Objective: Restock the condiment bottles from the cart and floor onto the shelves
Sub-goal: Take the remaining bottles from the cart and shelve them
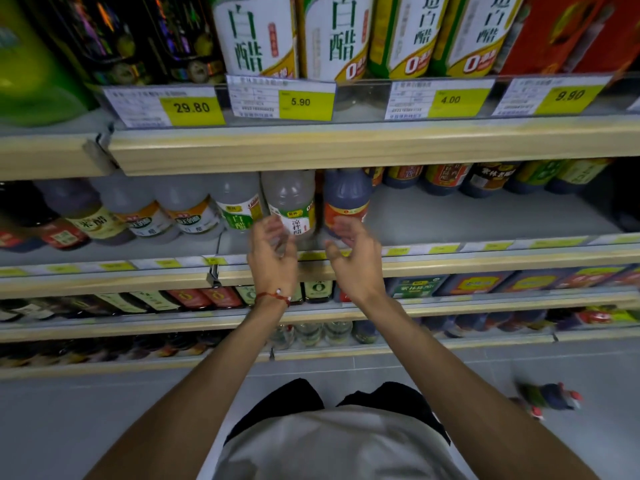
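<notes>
A clear vinegar bottle with a white and green label stands at the front of the second shelf. A dark bottle with an orange label stands just right of it. My left hand, blurred, hovers just in front of the clear bottle's base with fingers loosely curled and nothing in them. In front of the dark bottle's base, my right hand has its fingers loosely curled too and holds nothing. Both palms face each other.
More clear bottles line the shelf to the left, and dark bottles stand at the back right behind bare shelf surface. Large vinegar jugs fill the shelf above. Some bottles lie on the floor at right.
</notes>
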Available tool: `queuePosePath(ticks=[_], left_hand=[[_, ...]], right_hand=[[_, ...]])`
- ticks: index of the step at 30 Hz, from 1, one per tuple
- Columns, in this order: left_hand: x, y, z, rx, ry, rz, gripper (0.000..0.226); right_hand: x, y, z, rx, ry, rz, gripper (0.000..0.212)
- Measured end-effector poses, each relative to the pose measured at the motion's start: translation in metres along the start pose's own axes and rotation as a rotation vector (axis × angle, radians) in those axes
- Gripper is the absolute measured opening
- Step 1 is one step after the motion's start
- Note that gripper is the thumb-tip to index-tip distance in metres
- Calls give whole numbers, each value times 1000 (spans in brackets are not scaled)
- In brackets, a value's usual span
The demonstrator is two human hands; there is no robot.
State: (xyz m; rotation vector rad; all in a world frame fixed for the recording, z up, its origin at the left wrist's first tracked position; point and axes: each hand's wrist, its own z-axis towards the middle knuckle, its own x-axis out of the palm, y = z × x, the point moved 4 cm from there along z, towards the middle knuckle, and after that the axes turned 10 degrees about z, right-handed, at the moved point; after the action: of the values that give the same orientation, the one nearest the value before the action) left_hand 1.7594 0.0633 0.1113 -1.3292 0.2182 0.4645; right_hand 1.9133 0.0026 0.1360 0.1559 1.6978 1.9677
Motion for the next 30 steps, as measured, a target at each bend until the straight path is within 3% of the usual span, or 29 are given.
queuePosePath(ticks=[4, 13, 19, 23, 30], left_hand=[[-4, 10, 19, -4, 71, 37, 55], [2, 21, 40, 54, 185, -32, 58], [-5, 28, 40, -9, 100, -68, 45], [-4, 34, 46, -98, 104, -76, 48], [-6, 32, 50, -62, 80, 10, 35]], right_hand=[[24, 1, 12, 21, 19, -41, 41], [63, -5, 26, -69, -44, -134, 53], [68, -12, 34, -26, -9, -45, 52], [73, -11, 38, -22, -23, -29, 55], [77, -18, 37, -2, -47, -33, 58]])
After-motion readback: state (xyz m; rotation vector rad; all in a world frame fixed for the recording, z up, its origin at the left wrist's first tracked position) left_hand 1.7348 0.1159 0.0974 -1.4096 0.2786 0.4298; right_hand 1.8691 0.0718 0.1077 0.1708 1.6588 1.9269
